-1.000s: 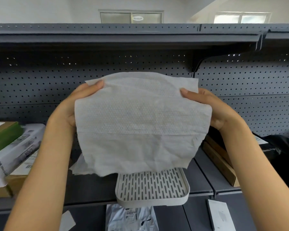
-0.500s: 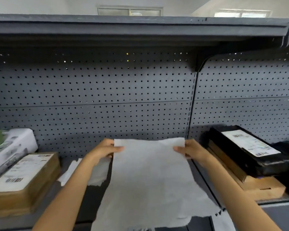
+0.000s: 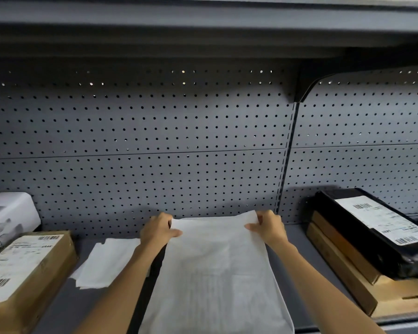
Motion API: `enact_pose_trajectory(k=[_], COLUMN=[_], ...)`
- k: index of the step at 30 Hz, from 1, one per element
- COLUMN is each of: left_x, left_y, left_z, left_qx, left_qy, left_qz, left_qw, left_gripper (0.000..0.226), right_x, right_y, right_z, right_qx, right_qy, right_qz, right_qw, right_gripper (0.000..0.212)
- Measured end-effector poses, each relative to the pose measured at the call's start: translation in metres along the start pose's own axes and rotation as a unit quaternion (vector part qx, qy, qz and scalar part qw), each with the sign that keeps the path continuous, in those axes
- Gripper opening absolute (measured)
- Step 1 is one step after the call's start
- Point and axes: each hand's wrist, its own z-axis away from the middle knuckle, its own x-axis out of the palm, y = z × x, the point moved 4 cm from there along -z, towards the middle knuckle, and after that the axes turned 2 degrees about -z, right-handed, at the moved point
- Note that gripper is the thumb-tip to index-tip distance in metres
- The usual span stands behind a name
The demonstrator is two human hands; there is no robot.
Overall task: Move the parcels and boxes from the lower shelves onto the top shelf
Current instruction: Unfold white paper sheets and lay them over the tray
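Note:
A white padded parcel bag [image 3: 217,273] lies flat on the grey shelf [image 3: 297,239], its far end close to the pegboard back wall. My left hand [image 3: 157,231] pinches its far left corner and my right hand [image 3: 267,226] pinches its far right corner. A smaller white flat parcel [image 3: 104,263] lies on the shelf just left of my left forearm. The shelf above [image 3: 203,27] runs across the top of the view; its upper surface is hidden.
A brown labelled cardboard box [image 3: 24,271] sits at the left with a white parcel [image 3: 7,215] behind it. At the right a black labelled parcel [image 3: 372,232] rests on stacked brown boxes [image 3: 348,278]. A shelf bracket [image 3: 304,88] hangs down at upper right.
The white bag went from held up in front of me to lying flat on the shelf, pushed toward the back wall. Both hands moved down and forward with it.

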Motion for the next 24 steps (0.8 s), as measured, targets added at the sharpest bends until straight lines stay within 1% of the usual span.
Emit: enact_pose_trajectory(k=[1,2,4,5,7,8,10,11,12,13,14,15,17,18,20,23,24], left_x=[0.000,0.000,0.000,-0.002,-0.005,-0.007,-0.008,-0.009,-0.007,-0.002,0.008,0.021,0.044,0.054,0.064,0.064,0.064], left_y=[0.001,0.002,0.003,0.005,0.009,0.011,0.018,0.026,0.036,0.047,0.056,0.061,0.056,0.050,0.040,0.034,0.034], left_z=[-0.001,-0.001,-0.001,0.000,0.003,0.006,0.012,0.019,0.027,0.038,0.049,0.060,0.077,0.081,0.085,0.087,0.088], left_qx=[-0.001,-0.004,-0.008,-0.006,0.012,0.030,0.083,0.127,0.179,0.233,0.274,0.287,0.233,0.206,0.184,0.153,0.143], left_qy=[0.006,0.011,0.017,0.022,0.049,0.074,0.129,0.154,0.172,0.160,0.113,0.039,-0.132,-0.178,-0.198,-0.194,-0.196], left_qz=[-0.003,-0.002,-0.014,-0.031,-0.061,-0.069,-0.089,-0.103,-0.112,-0.128,-0.146,-0.162,-0.174,-0.167,-0.163,-0.156,-0.153], left_qw=[1.000,1.000,1.000,0.999,0.997,0.994,0.984,0.974,0.962,0.950,0.944,0.943,0.948,0.948,0.949,0.956,0.958], left_gripper=[0.049,0.044,0.035,0.036,0.031,0.029,0.035,0.039,0.042,0.041,0.041,0.046,0.059,0.062,0.064,0.070,0.070], right_x=[0.000,0.000,0.000,0.001,0.004,0.005,0.008,0.010,0.014,0.021,0.031,0.043,0.066,0.076,0.088,0.090,0.088], right_y=[-0.001,-0.001,-0.002,-0.003,-0.006,-0.009,-0.019,-0.025,-0.032,-0.039,-0.044,-0.047,-0.049,-0.047,-0.037,-0.025,-0.021], right_z=[-0.001,-0.003,-0.006,-0.008,-0.007,-0.005,0.003,0.011,0.019,0.028,0.039,0.051,0.075,0.085,0.098,0.105,0.104], right_qx=[-0.003,-0.010,-0.015,-0.018,-0.028,-0.043,-0.092,-0.117,-0.134,-0.138,-0.140,-0.135,-0.116,-0.104,-0.085,-0.114,-0.120], right_qy=[0.009,0.017,0.023,0.023,0.027,0.041,0.070,0.080,0.071,0.037,-0.011,-0.067,-0.164,-0.197,-0.233,-0.220,-0.215], right_qz=[-0.001,-0.001,0.013,0.024,0.044,0.052,0.092,0.123,0.156,0.188,0.214,0.236,0.247,0.236,0.216,0.245,0.253], right_qw=[1.000,1.000,1.000,0.999,0.998,0.997,0.989,0.982,0.976,0.972,0.967,0.960,0.948,0.946,0.944,0.937,0.935], right_gripper=[0.031,0.031,0.025,0.024,0.021,0.026,0.046,0.055,0.061,0.067,0.070,0.071,0.072,0.072,0.078,0.118,0.122])
